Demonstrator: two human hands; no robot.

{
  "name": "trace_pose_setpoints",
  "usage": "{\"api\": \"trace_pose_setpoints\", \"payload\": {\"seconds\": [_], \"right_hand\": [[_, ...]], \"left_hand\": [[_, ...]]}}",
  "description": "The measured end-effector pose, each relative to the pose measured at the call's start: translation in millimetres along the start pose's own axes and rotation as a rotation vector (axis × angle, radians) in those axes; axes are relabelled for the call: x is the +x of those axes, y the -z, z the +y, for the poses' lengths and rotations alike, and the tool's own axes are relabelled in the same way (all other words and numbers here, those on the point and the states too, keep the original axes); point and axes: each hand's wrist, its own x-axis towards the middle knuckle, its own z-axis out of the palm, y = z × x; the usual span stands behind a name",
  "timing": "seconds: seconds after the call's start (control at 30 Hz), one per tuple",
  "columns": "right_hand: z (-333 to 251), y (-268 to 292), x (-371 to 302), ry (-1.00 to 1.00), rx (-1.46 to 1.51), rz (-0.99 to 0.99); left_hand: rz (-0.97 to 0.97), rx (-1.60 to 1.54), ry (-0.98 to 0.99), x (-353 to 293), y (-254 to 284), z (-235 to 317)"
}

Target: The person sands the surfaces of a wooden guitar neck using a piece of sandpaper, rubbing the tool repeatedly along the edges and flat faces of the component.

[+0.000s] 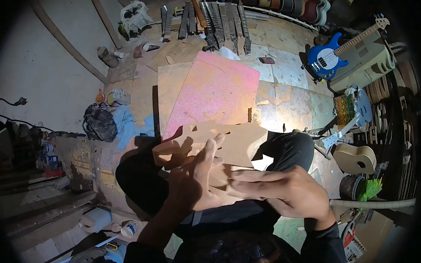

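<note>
An unpainted, tan wooden guitar body (243, 144) with curved cutouts lies tilted across my lap. My left hand (196, 178) grips it near its lower middle, with the thumb up along the top face and the other fingers partly hidden. From the right, my right hand (292, 189) reaches over the near part of the wood, its front fingers straight and pressed together against it. The thumb is out of sight, and whatever those fingers pinch cannot be made out. Beneath and beyond the body, a pink-stained board (217, 87) rests on the floor.
Several long ridged metal pieces (215, 26) lie in a row at the far side. A blue bass guitar (327, 57) leans at the upper right, above an unfinished acoustic guitar body (355, 159). A black plastic bag (99, 123) and blue cloth (124, 123) sit to the left.
</note>
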Motion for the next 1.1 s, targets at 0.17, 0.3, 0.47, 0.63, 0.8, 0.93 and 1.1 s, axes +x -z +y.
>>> {"api": "trace_pose_setpoints", "payload": {"seconds": [0.17, 0.3, 0.47, 0.63, 0.8, 0.93, 1.1], "right_hand": [[-26, -17, -4, -0.058, -0.149, -0.167], [-5, -28, -23, -0.075, 0.082, 0.105], [7, -44, -21, -0.157, 0.210, 0.295], [43, -58, -6, -0.232, 0.194, 0.303], [25, -71, -8, -0.092, 0.520, 0.273], [92, -100, -1, -0.109, 0.311, 0.386], [163, -91, -6, -0.513, -0.077, 0.568]], "left_hand": [[-0.125, 0.122, 0.068, -4, 0, -15], [0.123, -0.385, 0.396, -1, 3, -21], [0.017, 0.470, -0.241, -1, 14, -12], [0.012, 0.508, -0.359, 0, 12, -2], [0.000, 0.536, -0.395, -6, 13, -3], [-0.028, 0.497, -0.403, -9, 19, -3], [-0.009, 0.462, -0.361, -13, 18, -13]]}}
